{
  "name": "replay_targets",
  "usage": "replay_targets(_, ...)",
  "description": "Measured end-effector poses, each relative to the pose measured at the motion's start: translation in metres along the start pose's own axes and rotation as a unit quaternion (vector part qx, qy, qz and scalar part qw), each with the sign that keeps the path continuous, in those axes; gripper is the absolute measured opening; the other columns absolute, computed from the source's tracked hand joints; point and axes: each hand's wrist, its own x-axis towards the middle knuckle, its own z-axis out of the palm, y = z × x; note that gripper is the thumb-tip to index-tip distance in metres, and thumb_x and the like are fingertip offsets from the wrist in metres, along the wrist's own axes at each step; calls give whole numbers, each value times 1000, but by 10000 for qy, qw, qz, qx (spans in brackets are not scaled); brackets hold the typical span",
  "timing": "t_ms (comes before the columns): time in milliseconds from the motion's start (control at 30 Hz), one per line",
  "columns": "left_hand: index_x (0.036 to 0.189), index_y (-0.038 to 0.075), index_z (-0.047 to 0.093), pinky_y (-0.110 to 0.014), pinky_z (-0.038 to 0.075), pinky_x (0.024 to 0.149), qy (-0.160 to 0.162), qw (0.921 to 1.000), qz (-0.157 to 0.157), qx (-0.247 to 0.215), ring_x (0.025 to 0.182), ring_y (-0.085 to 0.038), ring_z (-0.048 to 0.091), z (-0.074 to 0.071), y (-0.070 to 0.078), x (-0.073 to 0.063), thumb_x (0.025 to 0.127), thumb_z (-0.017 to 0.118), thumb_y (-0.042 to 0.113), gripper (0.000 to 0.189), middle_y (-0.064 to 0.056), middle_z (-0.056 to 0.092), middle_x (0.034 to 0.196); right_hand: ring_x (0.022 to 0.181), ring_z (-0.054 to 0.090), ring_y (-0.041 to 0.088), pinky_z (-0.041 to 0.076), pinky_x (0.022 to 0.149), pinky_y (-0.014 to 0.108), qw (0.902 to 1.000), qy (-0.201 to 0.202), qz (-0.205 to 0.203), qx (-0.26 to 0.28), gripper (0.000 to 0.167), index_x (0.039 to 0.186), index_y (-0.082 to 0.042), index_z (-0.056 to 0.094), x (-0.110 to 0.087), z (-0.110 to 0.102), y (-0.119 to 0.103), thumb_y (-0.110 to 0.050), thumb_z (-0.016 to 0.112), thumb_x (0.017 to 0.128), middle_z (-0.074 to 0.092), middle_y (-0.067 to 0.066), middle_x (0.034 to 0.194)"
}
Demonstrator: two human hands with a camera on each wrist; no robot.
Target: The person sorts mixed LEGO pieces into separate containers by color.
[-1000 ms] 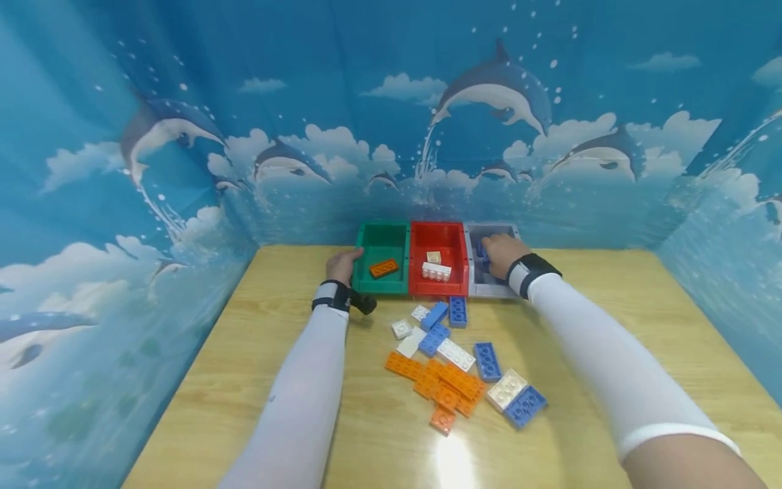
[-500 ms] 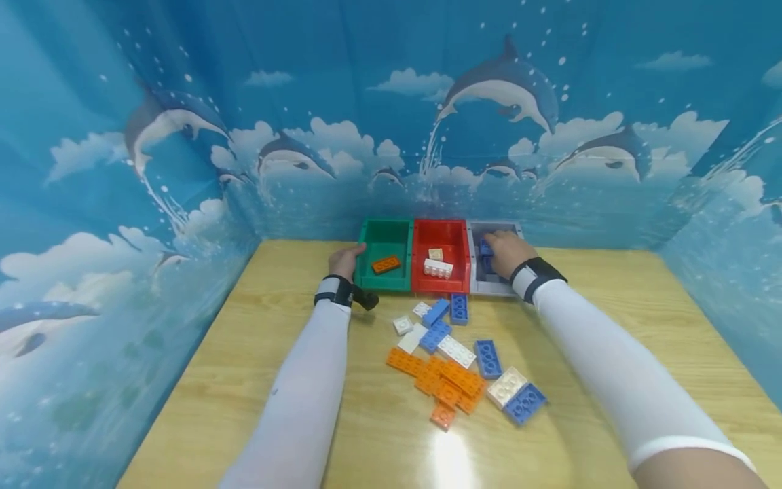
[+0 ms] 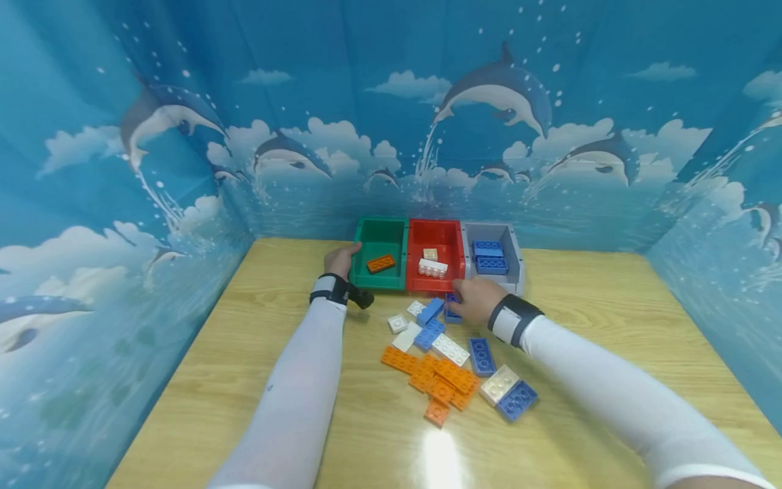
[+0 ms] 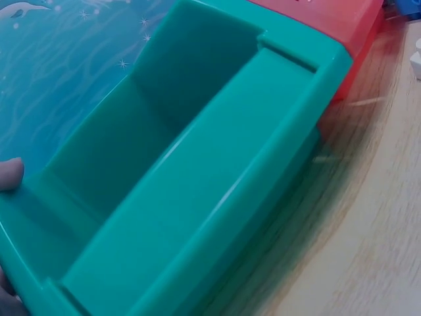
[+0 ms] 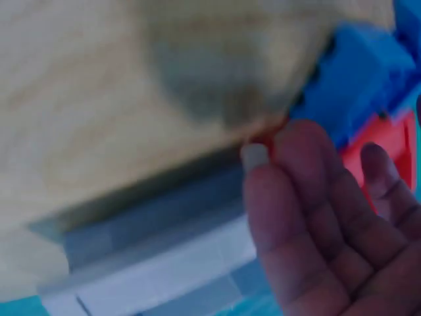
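My left hand (image 3: 342, 261) grips the left wall of the green bin (image 3: 356, 268), its thumb at the rim; the left wrist view shows only bits of that hand. My right hand (image 3: 482, 300) is down at the table, just in front of the bins, its fingers at a blue toy brick (image 3: 452, 309). In the right wrist view the fingers (image 5: 316, 217) look fairly straight beside a blue brick (image 5: 355, 79); blur hides whether they touch it. Two blue bricks (image 3: 489, 257) lie in the grey bin (image 3: 519, 275).
The red bin (image 3: 435, 234) holds white and cream bricks (image 3: 432, 267); an orange brick (image 3: 381, 263) lies in the green one. Orange bricks (image 3: 440, 380), white bricks (image 3: 451, 350) and blue bricks (image 3: 482, 356) are scattered on the wooden table. A dolphin-print curtain (image 3: 305, 81) hangs behind.
My right hand has left the grey bin, where two blue bricks now show, and moved left and nearer to the blue brick in front of the bins. My left hand keeps its place.
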Motion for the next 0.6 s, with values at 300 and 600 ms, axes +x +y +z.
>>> replay_targets(300, 108, 6, 62, -39, 43, 105, -109, 9997, -207, -6, 119, -26, 54, 0, -7, 4, 90, 70, 40, 39, -8, 58, 128, 89, 63, 22, 55, 80, 40, 9975, -438, 393, 402, 43, 119, -11, 60, -8, 18, -1, -30, 77, 84, 68, 4, 99)
replay_targets(600, 75, 14, 37, -40, 41, 106, -144, 9999, -54, -64, 109, -25, 52, -2, 1, -6, 90, 70, 41, 45, -6, 51, 105, 100, 58, 25, 52, 86, 45, 9865, -1525, 589, -33, 61, 127, -28, 53, -23, 5, 28, -25, 84, 75, 62, 8, 123)
